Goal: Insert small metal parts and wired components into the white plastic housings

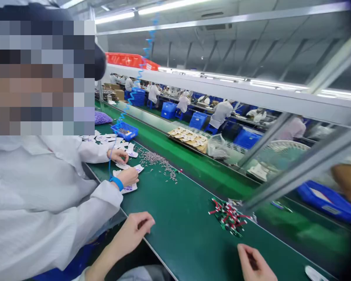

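My left hand [133, 233] hovers at the table's near edge, beside a co-worker's sleeve. Its thumb and fingers are curled together in a pinch; anything between them is too small or hidden to make out. At the bottom right, my right hand [256, 263] is over the green table [175, 222], its fingers also bent in toward the thumb, with their contents hidden. Beyond it lies a tangled pile of short red, green and black strips with white ends [229, 216]. Farther left, many small greyish-pink pieces [158, 160] are scattered across the table.
At left, a co-worker's hands [125, 177] handle white printed pieces [130, 187]. A blue tray [125, 131] stands behind them. A green conveyor [199, 183] runs along the far side, and a slanted metal post [269, 171] rises there. A white object [314, 273] lies at lower right.
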A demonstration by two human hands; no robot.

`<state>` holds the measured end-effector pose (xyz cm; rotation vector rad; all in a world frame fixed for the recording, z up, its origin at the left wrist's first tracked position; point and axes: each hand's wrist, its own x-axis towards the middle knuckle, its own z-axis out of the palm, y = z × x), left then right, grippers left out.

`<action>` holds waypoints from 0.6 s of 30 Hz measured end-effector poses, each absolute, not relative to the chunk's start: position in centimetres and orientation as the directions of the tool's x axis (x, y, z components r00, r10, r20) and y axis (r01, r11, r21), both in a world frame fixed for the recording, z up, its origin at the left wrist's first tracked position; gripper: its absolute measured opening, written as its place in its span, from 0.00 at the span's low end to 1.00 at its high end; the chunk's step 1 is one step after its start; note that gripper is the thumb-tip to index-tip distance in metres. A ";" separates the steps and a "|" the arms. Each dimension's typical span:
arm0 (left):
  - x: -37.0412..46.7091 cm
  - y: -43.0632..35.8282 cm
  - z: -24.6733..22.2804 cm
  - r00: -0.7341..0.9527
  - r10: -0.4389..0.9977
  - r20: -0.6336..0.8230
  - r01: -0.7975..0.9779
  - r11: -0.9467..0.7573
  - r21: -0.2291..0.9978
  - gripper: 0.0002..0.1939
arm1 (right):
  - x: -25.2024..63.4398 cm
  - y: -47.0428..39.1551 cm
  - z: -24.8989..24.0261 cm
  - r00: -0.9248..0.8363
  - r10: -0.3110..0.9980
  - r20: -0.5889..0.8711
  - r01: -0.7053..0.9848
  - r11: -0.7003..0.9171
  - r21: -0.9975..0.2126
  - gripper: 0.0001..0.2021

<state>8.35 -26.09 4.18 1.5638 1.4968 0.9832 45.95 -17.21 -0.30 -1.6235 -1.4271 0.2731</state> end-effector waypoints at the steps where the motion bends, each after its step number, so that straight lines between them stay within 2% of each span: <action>1: 7.3 -25.6 3.6 -0.097 0.994 0.060 0.433 -0.012 0.901 0.19 | 43.8 -17.3 -0.4 0.224 0.881 0.418 0.655 0.181 -0.734 0.10; 4: 4.3 -24.8 1.5 -0.314 0.938 0.149 0.461 0.013 0.887 0.20 | 35.9 -16.3 0.0 -0.098 0.901 0.423 0.577 0.398 -0.713 0.11; 8: 2.5 -26.0 -2.1 -0.473 0.849 0.234 0.506 0.044 0.862 0.16 | 24.4 -12.9 1.6 -0.437 0.825 0.358 0.422 0.540 -0.729 0.11; 11: 1.9 -27.0 -5.1 -0.542 0.785 0.299 0.574 0.086 0.815 0.16 | 17.3 -9.6 2.3 -0.548 0.763 0.342 0.332 0.574 -0.749 0.09; 14: 1.2 -27.5 -6.8 -0.559 0.737 0.379 0.687 0.155 0.710 0.19 | 12.6 -6.2 2.4 -0.575 0.731 0.369 0.276 0.597 -0.753 0.06; 16: 0.7 -27.0 -6.2 -0.533 0.719 0.447 0.761 0.176 0.624 0.20 | 10.5 -4.1 2.3 -0.606 0.693 0.391 0.253 0.633 -0.731 0.06; 18: -0.1 -25.0 -4.3 -0.470 0.758 0.452 0.808 0.163 0.566 0.19 | 8.9 -2.2 2.4 -0.655 0.647 0.391 0.247 0.672 -0.698 0.08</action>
